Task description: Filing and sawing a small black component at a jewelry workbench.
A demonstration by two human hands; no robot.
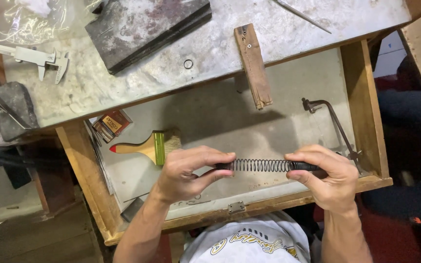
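A long dark coil spring (261,165) is stretched level between my two hands, above an open wooden drawer (366,117). My left hand (188,170) pinches the spring's left end between thumb and fingers. My right hand (325,175) grips the black right end of the spring, fingers curled round it. The coils between the hands are pulled apart and show clearly.
In the drawer lie a flat paintbrush (149,146), a small box (113,124) and a metal saw frame (332,126). On the grey bench top (210,53) are a wooden bench pin (253,65), a dark steel block (147,27), a caliper (35,58) and a small ring (188,64).
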